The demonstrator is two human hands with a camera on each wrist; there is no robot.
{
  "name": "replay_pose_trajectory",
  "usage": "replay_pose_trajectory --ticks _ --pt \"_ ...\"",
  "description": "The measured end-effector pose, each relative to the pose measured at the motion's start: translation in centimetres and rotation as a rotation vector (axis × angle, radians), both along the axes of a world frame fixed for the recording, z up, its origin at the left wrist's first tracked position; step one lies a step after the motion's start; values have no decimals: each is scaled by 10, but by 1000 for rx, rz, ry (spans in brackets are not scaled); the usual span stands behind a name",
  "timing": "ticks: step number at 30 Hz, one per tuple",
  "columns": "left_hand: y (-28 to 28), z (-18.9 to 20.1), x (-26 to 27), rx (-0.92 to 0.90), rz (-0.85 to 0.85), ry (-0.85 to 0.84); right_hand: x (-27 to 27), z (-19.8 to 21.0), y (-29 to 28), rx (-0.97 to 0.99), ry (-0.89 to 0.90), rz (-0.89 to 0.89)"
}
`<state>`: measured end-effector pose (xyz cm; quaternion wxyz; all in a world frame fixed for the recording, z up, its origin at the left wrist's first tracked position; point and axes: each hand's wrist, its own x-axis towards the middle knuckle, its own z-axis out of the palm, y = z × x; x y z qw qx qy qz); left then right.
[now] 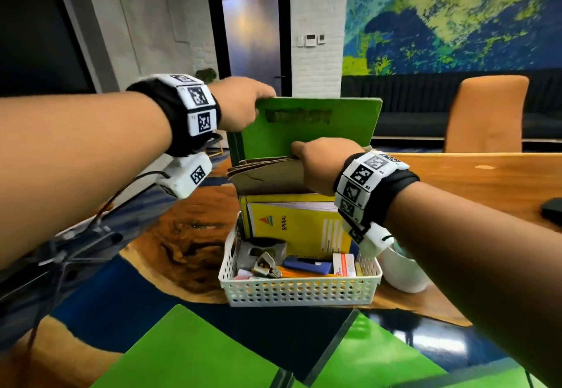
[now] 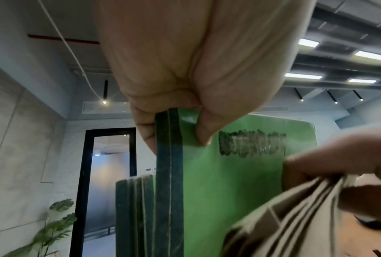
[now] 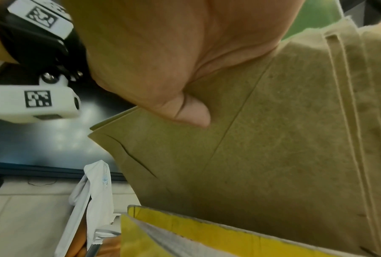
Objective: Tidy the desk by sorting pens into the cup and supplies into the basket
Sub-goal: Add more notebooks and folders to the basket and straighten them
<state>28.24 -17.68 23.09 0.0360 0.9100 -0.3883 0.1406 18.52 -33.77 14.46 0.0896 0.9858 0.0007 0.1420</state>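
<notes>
1. The left hand [image 1: 243, 103] pinches the top left corner of a green folder [image 1: 316, 127], thumb on the near face and fingers behind. The folder stands upright over the far end of the white basket [image 1: 299, 292]. Holding it by the top corner probably lets it be steered down into the basket.

2. The right hand [image 1: 324, 167] is curled round the top edge of a bundle of brown envelopes [image 1: 267, 176], thumb pressed on their near face. It seems to pull them toward the near side, likely to open a slot behind them for the folder.

3. In the left wrist view, more dark-edged green folders [image 2: 134, 215] stand just beside and lower than the held one, so it looks to be joining a row.

4. A yellow spiral notebook [image 1: 301, 228] stands upright in the basket, just on the near side of the envelopes. Small supplies lie in the near part: a blue stapler-like thing [image 1: 307, 266], a small box [image 1: 343, 264] and a metal tool I cannot identify.

5. The basket rests on the wood-and-blue tabletop [image 1: 188, 235]. A white cup [image 1: 404, 269] stands just right of it, partly hidden by the right wrist; no pens show in it.

6. Two more green folders [image 1: 188, 354] lie on the near tabletop, apparently awaiting sorting.
</notes>
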Motion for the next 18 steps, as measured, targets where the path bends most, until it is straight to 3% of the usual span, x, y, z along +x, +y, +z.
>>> replay_pose_trajectory --ticks 6,10,12,14,16,18 --pt "-18 -39 29 311 6 49 2 0 -1 4 -37 32" --pt "-14 -35 35 303 -26 69 8 0 0 15 -38 3" --pt "-4 -36 31 172 -31 106 12 0 0 19 -94 -43" --pt "11 -44 25 -134 -19 147 13 -1 -3 -38 -250 -135" --pt "34 -60 14 -475 65 115 10 -2 -6 -62 -444 -200" --pt "59 -82 -6 -661 197 122 9 1 -15 12 -445 -225"
